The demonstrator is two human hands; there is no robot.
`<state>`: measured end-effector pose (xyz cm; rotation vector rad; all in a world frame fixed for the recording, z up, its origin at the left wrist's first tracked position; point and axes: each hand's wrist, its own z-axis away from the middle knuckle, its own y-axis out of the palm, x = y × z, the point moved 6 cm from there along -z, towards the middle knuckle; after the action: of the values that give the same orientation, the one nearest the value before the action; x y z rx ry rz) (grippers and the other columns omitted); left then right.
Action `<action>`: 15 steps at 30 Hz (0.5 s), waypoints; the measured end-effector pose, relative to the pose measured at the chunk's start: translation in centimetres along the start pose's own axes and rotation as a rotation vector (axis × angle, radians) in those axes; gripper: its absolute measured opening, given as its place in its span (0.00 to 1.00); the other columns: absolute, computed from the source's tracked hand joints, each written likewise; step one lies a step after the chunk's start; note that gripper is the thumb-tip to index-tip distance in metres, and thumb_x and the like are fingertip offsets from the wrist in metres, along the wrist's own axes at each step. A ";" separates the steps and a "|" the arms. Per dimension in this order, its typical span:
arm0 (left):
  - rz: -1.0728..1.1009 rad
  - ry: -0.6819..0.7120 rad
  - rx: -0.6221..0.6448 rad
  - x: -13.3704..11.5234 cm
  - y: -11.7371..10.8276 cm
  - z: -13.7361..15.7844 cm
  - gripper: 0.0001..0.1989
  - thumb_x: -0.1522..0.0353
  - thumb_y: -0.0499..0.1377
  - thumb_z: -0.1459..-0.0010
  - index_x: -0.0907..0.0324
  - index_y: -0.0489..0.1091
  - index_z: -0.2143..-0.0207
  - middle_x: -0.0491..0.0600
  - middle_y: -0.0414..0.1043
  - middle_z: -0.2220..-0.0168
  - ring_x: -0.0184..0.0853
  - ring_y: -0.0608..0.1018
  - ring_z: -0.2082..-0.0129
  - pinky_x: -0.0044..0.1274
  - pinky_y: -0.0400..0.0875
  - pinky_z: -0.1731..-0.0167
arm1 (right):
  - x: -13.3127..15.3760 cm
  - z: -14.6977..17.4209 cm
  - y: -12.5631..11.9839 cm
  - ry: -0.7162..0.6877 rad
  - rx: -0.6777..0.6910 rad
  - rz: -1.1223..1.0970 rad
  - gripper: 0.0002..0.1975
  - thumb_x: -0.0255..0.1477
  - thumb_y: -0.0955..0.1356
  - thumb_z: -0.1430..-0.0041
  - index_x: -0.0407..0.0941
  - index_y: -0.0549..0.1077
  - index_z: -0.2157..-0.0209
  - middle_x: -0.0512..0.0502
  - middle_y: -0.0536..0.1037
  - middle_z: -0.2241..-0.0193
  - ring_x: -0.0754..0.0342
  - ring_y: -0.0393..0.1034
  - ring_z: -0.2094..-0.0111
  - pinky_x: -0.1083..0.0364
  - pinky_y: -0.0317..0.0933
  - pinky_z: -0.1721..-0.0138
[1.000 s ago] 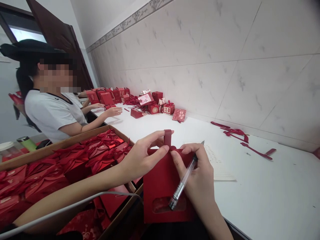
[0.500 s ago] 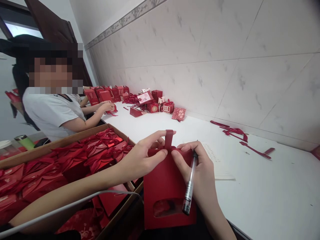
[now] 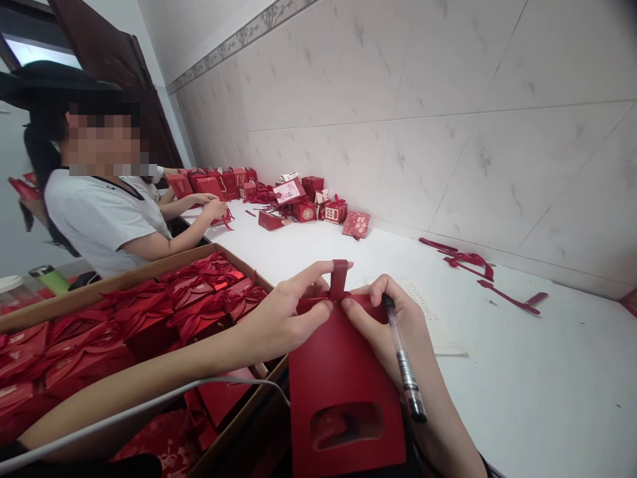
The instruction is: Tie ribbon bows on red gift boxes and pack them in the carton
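Between my two hands is a red gift box (image 3: 348, 372) with an oval window low on its front, through which something dark and reddish shows. A ribbon loop (image 3: 339, 277) stands up from its top edge. My left hand (image 3: 293, 305) pinches the top edge, its index finger passing through or behind the loop. Just right of the loop, my right hand (image 3: 393, 325) grips the same edge with thumb and fingers. A clear pen with black ends (image 3: 405, 368) is also tucked in the right hand, slanting down across the wrist side.
At left a cardboard box (image 3: 219, 251) holds many red gift boxes, and a white cable (image 3: 149, 401) crosses it. Ribbon strips (image 3: 468, 260) and a sheet of paper (image 3: 448, 342) lie on the white table. A co-worker (image 3: 109, 219) sits beyond, near piled gift boxes (image 3: 308, 206).
The gift box has tilted, its lower end shifting down and right. The pen has swung from leaning left to leaning right. Both hands keep hold of the top edge.
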<state>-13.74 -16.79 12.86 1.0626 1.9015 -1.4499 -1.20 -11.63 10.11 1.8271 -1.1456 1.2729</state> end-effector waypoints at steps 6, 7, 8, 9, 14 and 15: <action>0.072 0.026 -0.030 0.1 0.0 0.1 0.22 0.72 0.52 0.45 0.54 0.62 0.47 0.45 0.67 0.69 0.29 0.71 0.70 0.20 0.68 0.71 | 0.0 0.1 0.2 -0.012 -0.025 -0.099 0.18 0.30 0.69 0.50 0.46 0.52 0.76 0.53 0.70 0.77 0.58 0.60 0.79 0.60 0.57 0.81; 0.080 0.038 -0.040 0.1 -0.1 0.0 0.22 0.72 0.53 0.45 0.55 0.62 0.47 0.45 0.67 0.69 0.30 0.71 0.69 0.21 0.68 0.69 | 0.0 0.1 0.3 -0.021 -0.030 -0.103 0.19 0.30 0.69 0.50 0.46 0.51 0.77 0.54 0.70 0.78 0.58 0.60 0.80 0.60 0.57 0.81; 0.090 0.049 -0.045 0.1 -0.1 0.0 0.22 0.72 0.53 0.46 0.56 0.62 0.47 0.45 0.67 0.69 0.30 0.71 0.69 0.22 0.69 0.67 | 0.0 0.1 0.3 -0.026 -0.033 -0.101 0.19 0.30 0.69 0.50 0.47 0.51 0.77 0.54 0.69 0.79 0.58 0.60 0.80 0.61 0.56 0.81; 0.104 0.055 -0.044 0.2 -0.1 -0.1 0.22 0.73 0.54 0.46 0.57 0.63 0.47 0.45 0.67 0.69 0.30 0.71 0.68 0.23 0.69 0.65 | -0.1 0.2 0.2 -0.031 -0.034 -0.091 0.19 0.31 0.69 0.50 0.47 0.51 0.77 0.54 0.70 0.79 0.57 0.60 0.79 0.61 0.56 0.81; 0.296 -0.051 -0.033 1.1 0.2 -0.1 0.17 0.72 0.58 0.49 0.57 0.61 0.55 0.41 0.64 0.74 0.27 0.70 0.73 0.21 0.67 0.70 | -0.2 0.6 -0.4 -0.063 -0.067 0.062 0.16 0.32 0.69 0.49 0.46 0.54 0.77 0.50 0.75 0.73 0.55 0.65 0.76 0.59 0.59 0.78; 0.334 -0.083 -0.041 1.3 0.2 0.1 0.17 0.72 0.58 0.50 0.57 0.60 0.57 0.40 0.64 0.74 0.26 0.70 0.73 0.20 0.67 0.70 | -0.2 0.7 -0.5 -0.074 -0.076 0.083 0.16 0.32 0.69 0.48 0.46 0.55 0.77 0.49 0.75 0.72 0.55 0.66 0.75 0.58 0.60 0.77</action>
<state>-14.27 -16.46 11.70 1.2136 1.5985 -1.2395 -0.48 -11.98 9.72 1.8005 -1.3045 1.2000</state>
